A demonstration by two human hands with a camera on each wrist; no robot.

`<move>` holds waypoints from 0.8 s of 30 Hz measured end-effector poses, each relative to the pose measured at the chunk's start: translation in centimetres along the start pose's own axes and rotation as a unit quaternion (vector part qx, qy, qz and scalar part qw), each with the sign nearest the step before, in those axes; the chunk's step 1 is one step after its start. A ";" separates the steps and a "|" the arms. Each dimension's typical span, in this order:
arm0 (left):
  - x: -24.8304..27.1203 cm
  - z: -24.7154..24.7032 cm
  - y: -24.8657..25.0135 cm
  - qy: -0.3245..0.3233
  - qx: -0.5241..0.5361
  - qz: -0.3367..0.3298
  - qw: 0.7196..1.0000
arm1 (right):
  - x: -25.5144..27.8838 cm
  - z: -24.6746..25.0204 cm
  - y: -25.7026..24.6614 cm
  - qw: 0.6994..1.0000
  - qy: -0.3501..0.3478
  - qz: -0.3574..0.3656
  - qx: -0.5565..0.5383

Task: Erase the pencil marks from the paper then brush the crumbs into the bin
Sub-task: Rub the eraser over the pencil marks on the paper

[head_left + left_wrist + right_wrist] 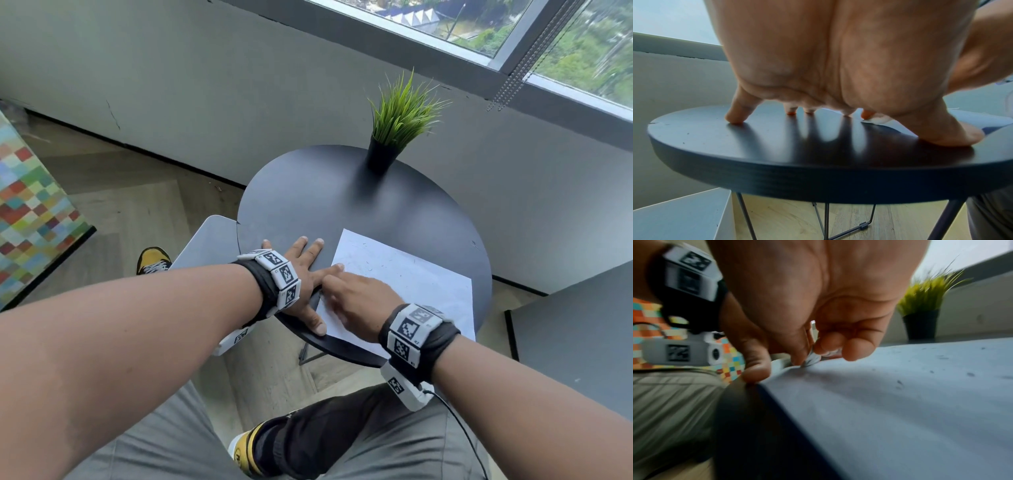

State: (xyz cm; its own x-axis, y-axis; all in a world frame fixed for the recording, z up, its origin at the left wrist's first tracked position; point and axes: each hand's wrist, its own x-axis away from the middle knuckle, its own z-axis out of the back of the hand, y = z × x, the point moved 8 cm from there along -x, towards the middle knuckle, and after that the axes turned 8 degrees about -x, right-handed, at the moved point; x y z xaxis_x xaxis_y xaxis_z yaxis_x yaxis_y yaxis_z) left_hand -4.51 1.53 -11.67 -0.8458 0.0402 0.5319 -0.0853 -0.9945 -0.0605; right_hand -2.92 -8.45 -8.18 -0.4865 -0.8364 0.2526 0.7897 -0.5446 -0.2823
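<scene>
A white paper [411, 284] lies on the near right part of a round black table [325, 205], with dark crumbs [970, 374] scattered on it. My left hand [301, 269] rests flat on the table just left of the paper, fingers spread, index finger at the paper's left edge. My right hand [356, 298] sits on the paper's left edge with its fingers curled. In the right wrist view they pinch a small whitish thing that looks like the eraser [813, 357], pressed onto the sheet [900, 402]. A white bin [209, 240] stands on the floor against the table's left rim.
A potted green plant [397, 123] stands at the table's far side. A second grey tabletop [575, 329] is close on the right. A multicoloured checkered panel [30, 212] is on the left. My knees and yellow shoes are below the table's near edge.
</scene>
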 end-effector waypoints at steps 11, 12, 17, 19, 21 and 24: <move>0.1 0.3 0.1 -0.004 -0.001 -0.003 1.000 | 2.1 -1.3 -0.2 0.999 -0.029 0.015 0.003; 0.0 0.3 0.1 -0.006 0.000 -0.004 1.000 | 2.0 -0.8 0.8 1.000 -0.018 -0.011 0.002; -0.1 0.0 0.0 -0.003 0.002 0.000 1.000 | 2.2 0.0 1.1 0.999 0.025 -0.025 0.011; 0.0 0.0 0.0 -0.002 -0.002 -0.001 1.000 | 3.1 -1.4 -1.1 1.000 -0.008 0.022 0.014; 0.0 0.1 0.1 -0.002 0.000 -0.004 1.000 | 3.4 -1.3 -0.5 1.000 -0.005 0.002 0.016; 0.0 0.1 0.0 -0.004 0.004 -0.004 1.000 | 3.0 0.5 3.4 0.994 0.043 -0.097 0.004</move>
State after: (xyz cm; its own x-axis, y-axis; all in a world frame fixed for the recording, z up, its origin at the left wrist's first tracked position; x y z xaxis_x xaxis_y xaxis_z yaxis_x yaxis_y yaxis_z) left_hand -4.48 1.47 -11.53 -0.8409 0.0481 0.5390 -0.0888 -0.9948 -0.0497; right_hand -1.55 -12.76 -7.94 -0.6597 -0.7180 0.2221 0.6804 -0.6961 -0.2292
